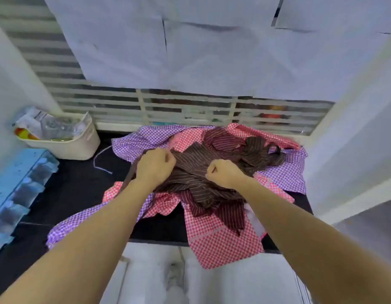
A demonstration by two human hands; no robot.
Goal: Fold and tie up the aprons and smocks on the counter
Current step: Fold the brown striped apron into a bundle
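Note:
A heap of garments lies on the black counter (80,189). On top is a brown striped apron (212,187), bunched and crumpled. My left hand (154,166) is a fist gripping its left part. My right hand (223,173) is a fist gripping the same cloth a little to the right. Under it lie a red-and-white checked smock (223,242), which hangs over the counter's front edge, and a purple checked smock (144,139) that spreads to the back left, the right and the front left.
A cream plastic bin (74,143) full of clear packets stands at the back left. A blue tray (17,185) lies along the left edge. A loose white cord (100,165) lies on the counter. A slatted window runs behind, white walls on both sides.

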